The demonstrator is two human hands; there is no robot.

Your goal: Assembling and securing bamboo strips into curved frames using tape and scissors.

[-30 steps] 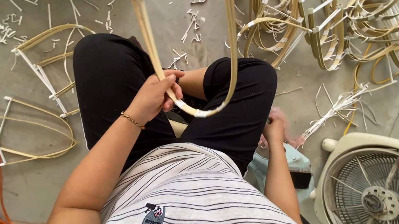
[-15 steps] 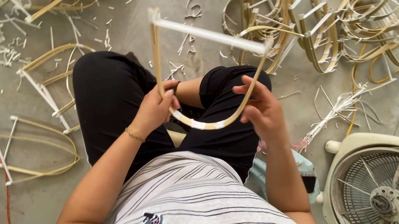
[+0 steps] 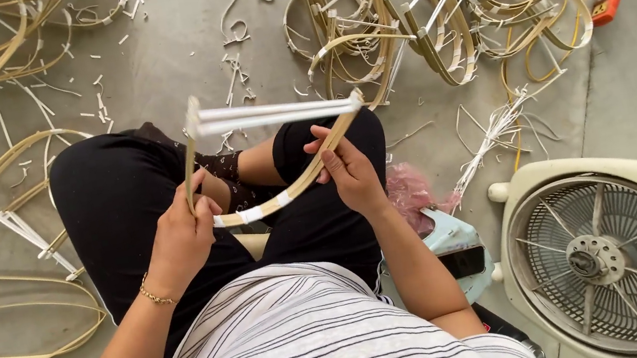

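A white box fan [image 3: 616, 256] is standing right of the right hand [image 3: 351, 170], its round yellow label at the corner. Both hands' grips are closing on a bent bamboo frame [image 3: 281, 155] over the lap, the left hand [image 3: 180, 237] gripping its left side.

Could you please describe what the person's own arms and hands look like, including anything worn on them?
Both arms are bare to the shoulder area, with no gloves on either hand. The left hand has a thin gold chain bracelet at the wrist. The right hand wears nothing visible. A white shirt with dark stripes covers the torso.
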